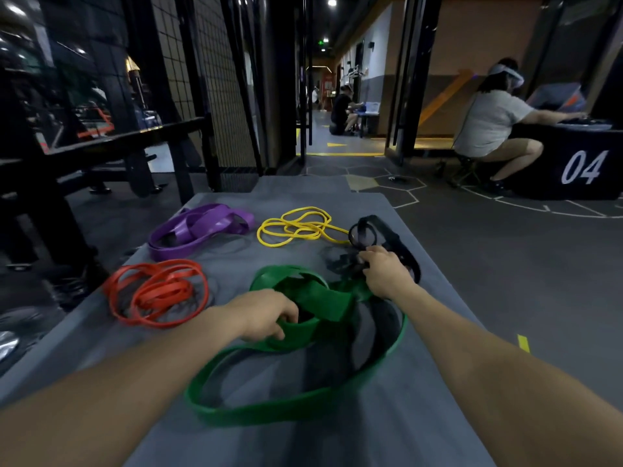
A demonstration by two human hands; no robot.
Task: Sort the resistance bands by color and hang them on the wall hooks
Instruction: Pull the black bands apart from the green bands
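Piles of resistance bands lie sorted on a grey mat (421, 416). Purple bands (199, 230) sit at the far left, thin yellow bands (296, 227) at the far middle, red bands (158, 291) at the near left. Wide green bands (303, 372) spread across the middle, close to me. Black bands (387, 237) lie at the far right. My left hand (266, 315) grips a green band from above. My right hand (384, 271) holds a black band with curled fingers, where the black and green piles meet. No wall hooks are in view.
A black metal frame and bench (128, 153) stand to the left, beside a wire-mesh wall (215, 96). A seated person (488, 126) works at a black box marked 04 (580, 166) on the right. Another person (344, 109) sits far down the corridor.
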